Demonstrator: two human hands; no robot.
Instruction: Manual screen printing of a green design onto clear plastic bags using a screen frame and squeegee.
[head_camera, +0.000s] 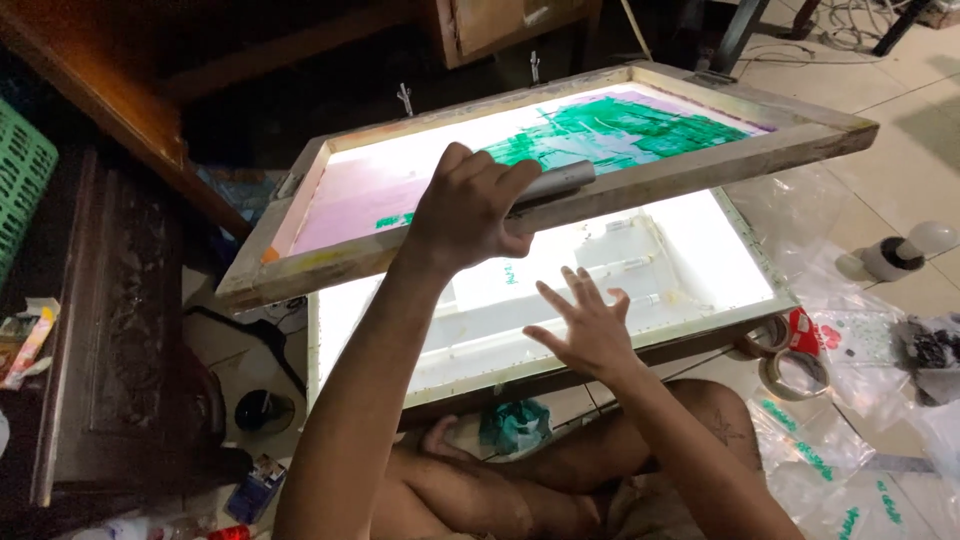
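**Screen lifted over the light table**

The wood-framed screen (560, 205), smeared green, tilts across the upper centre. The left hand (470, 210) is closed on its near rail and a grey squeegee handle (555, 182). The right hand (585, 325), fingers spread, hovers over the glowing table (700, 250). Clear bags with green print (820, 460) lie lower right, beside tape rolls (795, 365).

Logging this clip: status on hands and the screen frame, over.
Left hand grips raised screen frame and squeegee handle. Right hand open, flat over lit light table. Nothing in the way.
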